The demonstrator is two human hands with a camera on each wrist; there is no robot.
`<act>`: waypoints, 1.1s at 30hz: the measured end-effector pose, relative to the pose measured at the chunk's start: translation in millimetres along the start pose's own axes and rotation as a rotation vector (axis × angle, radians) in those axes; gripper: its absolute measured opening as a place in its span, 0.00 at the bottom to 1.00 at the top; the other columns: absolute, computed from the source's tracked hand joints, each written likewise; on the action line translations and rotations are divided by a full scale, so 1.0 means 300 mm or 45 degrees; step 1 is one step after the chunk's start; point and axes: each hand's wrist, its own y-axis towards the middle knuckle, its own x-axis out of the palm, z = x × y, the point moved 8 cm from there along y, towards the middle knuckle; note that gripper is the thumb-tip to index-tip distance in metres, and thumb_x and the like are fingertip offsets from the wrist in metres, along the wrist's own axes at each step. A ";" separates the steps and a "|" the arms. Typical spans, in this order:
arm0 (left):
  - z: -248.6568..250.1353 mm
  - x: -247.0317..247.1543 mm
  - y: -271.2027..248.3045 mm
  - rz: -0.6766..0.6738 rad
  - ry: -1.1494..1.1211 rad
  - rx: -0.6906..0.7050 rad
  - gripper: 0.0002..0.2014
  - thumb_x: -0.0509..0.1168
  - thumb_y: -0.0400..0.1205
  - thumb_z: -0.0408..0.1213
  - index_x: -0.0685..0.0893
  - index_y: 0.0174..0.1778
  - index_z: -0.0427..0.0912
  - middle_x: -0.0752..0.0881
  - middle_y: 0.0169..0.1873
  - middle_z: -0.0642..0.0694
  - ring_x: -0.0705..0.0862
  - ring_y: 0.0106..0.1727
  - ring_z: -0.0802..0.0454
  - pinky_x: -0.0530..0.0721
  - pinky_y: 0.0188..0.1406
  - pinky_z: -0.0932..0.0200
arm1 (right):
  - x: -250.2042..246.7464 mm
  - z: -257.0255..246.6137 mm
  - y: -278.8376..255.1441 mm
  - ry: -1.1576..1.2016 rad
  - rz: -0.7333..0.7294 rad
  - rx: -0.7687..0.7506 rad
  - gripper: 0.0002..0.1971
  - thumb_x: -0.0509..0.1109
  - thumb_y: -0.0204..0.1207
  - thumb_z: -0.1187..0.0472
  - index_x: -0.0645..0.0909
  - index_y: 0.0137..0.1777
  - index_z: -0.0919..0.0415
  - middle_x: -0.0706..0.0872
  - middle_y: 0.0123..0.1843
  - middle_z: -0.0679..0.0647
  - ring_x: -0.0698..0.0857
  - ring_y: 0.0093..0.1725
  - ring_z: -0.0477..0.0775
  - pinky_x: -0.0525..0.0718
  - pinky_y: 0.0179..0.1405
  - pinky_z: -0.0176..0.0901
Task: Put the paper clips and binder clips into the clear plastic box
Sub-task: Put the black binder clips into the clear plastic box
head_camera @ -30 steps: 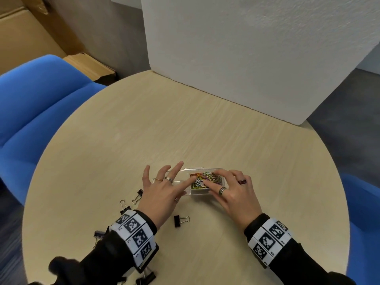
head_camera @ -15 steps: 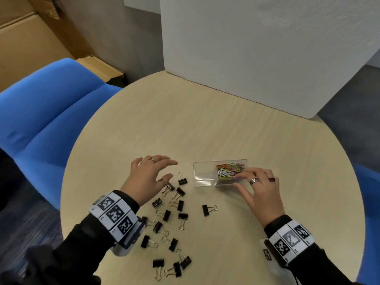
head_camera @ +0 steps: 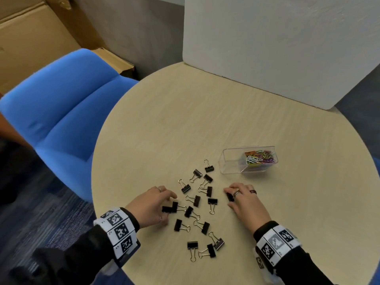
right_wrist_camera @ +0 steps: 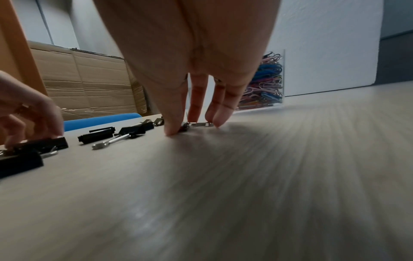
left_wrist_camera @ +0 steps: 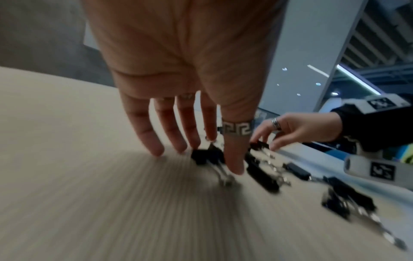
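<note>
On the round table (head_camera: 236, 112), my clear plastic box (head_camera: 230, 161) of coloured paper clips (head_camera: 260, 158) stood toward the right edge. My left hand (head_camera: 149, 204) and right hand (head_camera: 246, 200) each pinched one of the black binder clips (head_camera: 200, 200) near the front edge.

I see the clear plastic box (head_camera: 230, 161) standing upright on the round table, open at the top. The coloured paper clips (head_camera: 259, 157) are heaped in its right half; its left half looks bare. I count roughly sixteen black binder clips (head_camera: 194, 200) with silver wire handles, scattered flat on the table near the box's left end and toward me, handles pointing every way.
</note>
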 end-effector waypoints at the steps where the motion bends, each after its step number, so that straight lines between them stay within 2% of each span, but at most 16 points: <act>1: -0.003 0.013 0.003 0.008 -0.011 0.006 0.25 0.67 0.76 0.38 0.71 0.69 0.54 0.75 0.61 0.55 0.73 0.63 0.56 0.77 0.60 0.61 | 0.000 -0.001 0.001 0.003 -0.003 0.022 0.21 0.67 0.77 0.60 0.74 0.70 0.54 0.74 0.68 0.50 0.68 0.66 0.54 0.68 0.69 0.41; 4: -0.009 0.032 0.014 0.033 -0.073 0.003 0.22 0.69 0.76 0.40 0.74 0.65 0.53 0.78 0.57 0.55 0.74 0.59 0.56 0.75 0.58 0.64 | -0.004 0.004 0.001 0.012 -0.024 0.091 0.18 0.66 0.77 0.59 0.76 0.68 0.55 0.75 0.65 0.51 0.69 0.66 0.53 0.68 0.66 0.39; 8: -0.041 0.029 0.022 0.042 -0.173 -0.069 0.19 0.68 0.78 0.39 0.72 0.63 0.50 0.81 0.49 0.52 0.77 0.47 0.57 0.74 0.47 0.67 | -0.005 0.032 -0.010 0.046 -0.090 0.222 0.15 0.66 0.76 0.56 0.76 0.63 0.55 0.75 0.62 0.51 0.71 0.66 0.51 0.72 0.64 0.39; 11: -0.056 0.023 0.018 0.051 -0.240 -0.077 0.19 0.68 0.77 0.36 0.71 0.62 0.50 0.82 0.45 0.51 0.77 0.39 0.60 0.74 0.40 0.71 | -0.017 0.040 -0.024 0.161 -0.095 0.273 0.13 0.68 0.75 0.58 0.77 0.59 0.56 0.76 0.57 0.50 0.77 0.55 0.48 0.74 0.59 0.35; 13: -0.053 0.028 0.014 0.050 -0.194 -0.078 0.19 0.66 0.78 0.36 0.70 0.61 0.52 0.80 0.44 0.53 0.75 0.39 0.61 0.72 0.39 0.72 | -0.026 0.033 -0.034 0.230 -0.084 0.264 0.12 0.69 0.73 0.59 0.78 0.56 0.56 0.75 0.53 0.50 0.77 0.46 0.45 0.75 0.53 0.32; 15: -0.042 0.037 0.012 0.047 -0.129 -0.083 0.21 0.64 0.79 0.35 0.68 0.65 0.52 0.78 0.47 0.53 0.73 0.45 0.58 0.70 0.44 0.70 | -0.032 0.024 -0.042 0.263 -0.072 0.247 0.11 0.70 0.73 0.60 0.79 0.54 0.55 0.74 0.50 0.49 0.75 0.39 0.40 0.73 0.49 0.29; 18: -0.026 0.051 0.014 0.053 -0.059 -0.091 0.23 0.61 0.78 0.32 0.67 0.69 0.50 0.77 0.46 0.52 0.72 0.50 0.54 0.72 0.47 0.65 | -0.048 0.010 -0.052 0.327 -0.031 0.226 0.10 0.71 0.72 0.61 0.79 0.53 0.55 0.75 0.50 0.49 0.77 0.38 0.40 0.73 0.45 0.25; 22: -0.030 0.050 0.014 0.016 -0.077 -0.104 0.22 0.63 0.77 0.33 0.68 0.67 0.50 0.77 0.42 0.52 0.73 0.48 0.53 0.75 0.49 0.61 | -0.079 -0.015 -0.066 0.399 0.016 0.200 0.11 0.71 0.73 0.61 0.80 0.54 0.53 0.76 0.48 0.46 0.79 0.38 0.42 0.74 0.41 0.18; 25: -0.041 -0.005 0.006 0.033 -0.334 -0.091 0.12 0.64 0.79 0.33 0.76 0.54 0.53 0.79 0.42 0.52 0.77 0.44 0.58 0.78 0.47 0.65 | -0.119 -0.053 -0.067 0.481 0.075 0.137 0.12 0.73 0.72 0.61 0.80 0.54 0.49 0.77 0.47 0.43 0.80 0.43 0.43 0.75 0.42 0.19; 26: -0.044 -0.032 0.001 0.056 -0.487 -0.094 0.10 0.63 0.79 0.30 0.80 0.50 0.50 0.80 0.43 0.49 0.79 0.42 0.58 0.80 0.45 0.68 | -0.138 -0.074 -0.066 0.521 0.108 0.093 0.12 0.73 0.71 0.62 0.80 0.53 0.48 0.78 0.48 0.43 0.80 0.46 0.41 0.75 0.43 0.19; 28: -0.041 -0.073 -0.010 0.078 -1.009 -0.136 0.14 0.57 0.80 0.21 0.85 0.44 0.40 0.83 0.39 0.44 0.82 0.37 0.53 0.85 0.42 0.67 | -0.182 -0.126 -0.058 0.599 0.174 -0.011 0.14 0.74 0.71 0.63 0.80 0.53 0.47 0.79 0.49 0.42 0.80 0.47 0.37 0.77 0.46 0.21; 30: -0.018 -0.084 -0.008 0.035 -1.559 -0.175 0.18 0.52 0.80 0.17 0.87 0.40 0.34 0.85 0.35 0.40 0.83 0.34 0.49 0.88 0.39 0.62 | -0.221 -0.191 -0.049 0.659 0.213 -0.123 0.16 0.75 0.69 0.63 0.80 0.55 0.47 0.80 0.49 0.41 0.80 0.48 0.36 0.77 0.49 0.22; 31: 0.007 -0.084 -0.004 -0.018 -1.788 -0.178 0.17 0.53 0.80 0.19 0.88 0.41 0.31 0.87 0.37 0.37 0.85 0.34 0.48 0.88 0.38 0.61 | -0.238 -0.228 -0.043 0.675 0.231 -0.189 0.17 0.76 0.69 0.63 0.80 0.55 0.48 0.80 0.49 0.41 0.81 0.48 0.36 0.77 0.50 0.22; 33: 0.071 -0.079 0.005 -0.167 -2.175 -0.160 0.12 0.61 0.78 0.30 0.89 0.46 0.28 0.87 0.47 0.31 0.88 0.40 0.44 0.90 0.41 0.57 | -0.264 -0.307 -0.033 0.648 0.281 -0.339 0.17 0.77 0.67 0.60 0.80 0.55 0.50 0.82 0.48 0.41 0.80 0.48 0.35 0.75 0.50 0.22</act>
